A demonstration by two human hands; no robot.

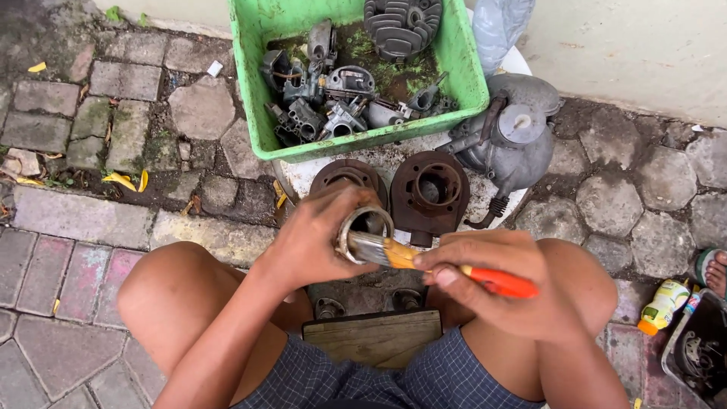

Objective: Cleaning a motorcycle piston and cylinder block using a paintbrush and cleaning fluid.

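Note:
My left hand (316, 241) grips a short metal cylinder sleeve (365, 226), its open end turned up toward me. My right hand (500, 282) holds a paintbrush (424, 261) with an orange handle, and its bristles rest inside the sleeve's rim. Both hands hover between my bare knees, above a small wooden block (375, 337). Just beyond the hands, two rusty brown engine cylinder parts (429, 189) lie on a white round surface (386, 160).
A green plastic crate (466, 72) full of dirty engine parts stands ahead. A grey metal casing (511, 140) sits to its right. A yellow bottle (663, 305) and a dark tray (697, 348) lie at the right edge, by another person's sandalled foot (713, 271). Paving stones all around.

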